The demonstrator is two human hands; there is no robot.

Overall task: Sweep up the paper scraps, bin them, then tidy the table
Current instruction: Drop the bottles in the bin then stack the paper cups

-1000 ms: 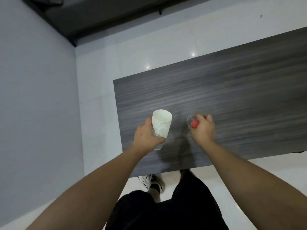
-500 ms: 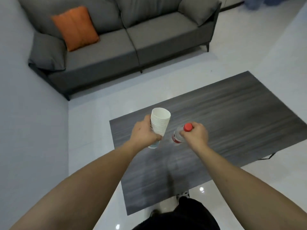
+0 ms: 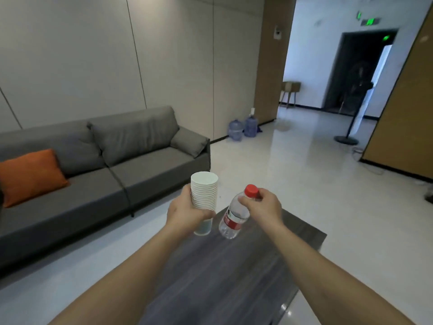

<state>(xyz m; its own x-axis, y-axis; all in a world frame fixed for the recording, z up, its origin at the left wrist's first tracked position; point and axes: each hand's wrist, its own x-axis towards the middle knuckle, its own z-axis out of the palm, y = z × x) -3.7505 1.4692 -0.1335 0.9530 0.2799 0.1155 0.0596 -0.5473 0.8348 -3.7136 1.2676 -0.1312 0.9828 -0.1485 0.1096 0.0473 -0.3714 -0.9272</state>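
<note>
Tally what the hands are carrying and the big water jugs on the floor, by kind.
Stack of paper cups, in the left hand: 1
Red-capped water bottle, in the right hand: 1
Blue water jugs by the far wall: 2
Total: 4

Both hands are full and held close together above the dark table (image 3: 234,273): the left hand (image 3: 187,215) is wrapped around a stack of paper cups (image 3: 204,195), the right hand (image 3: 262,208) pinches the neck of a water bottle (image 3: 233,218), with only a narrow gap between cups and bottle. The tabletop below and nearer lies bare. To the left the grey sofa (image 3: 93,170) blocks the way, while to the right and far ahead the white floor (image 3: 304,172) runs open, past water jugs (image 3: 243,129) at the far wall.
</note>
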